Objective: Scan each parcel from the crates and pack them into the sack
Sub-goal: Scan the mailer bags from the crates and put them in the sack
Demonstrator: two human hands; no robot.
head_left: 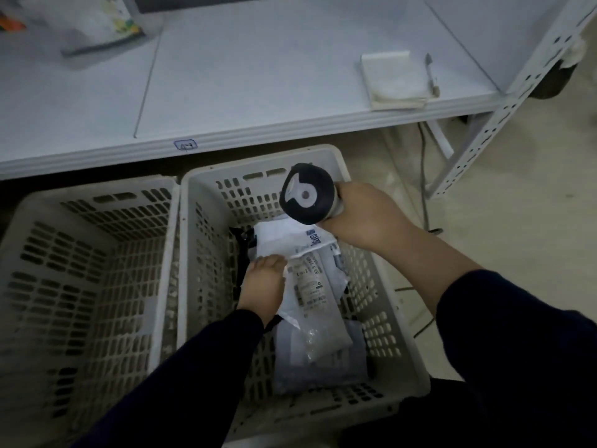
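Two grey slotted crates stand on the floor under a white table. The right crate (200,221) holds several parcels in white and clear bags. My left hand (263,286) reaches down into it and grips the edge of a white parcel (310,286) with a printed label. My right hand (361,218) holds a black-and-white barcode scanner (305,194) just above the parcels, its head pointing down at them. A folded white bag (277,237) lies at the back of the pile. The left crate (97,270) shows nothing inside. No sack is in view.
The white table (258,92) spans the top, with a folded white cloth (392,80) and a pen (431,72) at its right end. A perforated metal leg (504,111) stands at right. Cables (423,176) run down to the pale floor.
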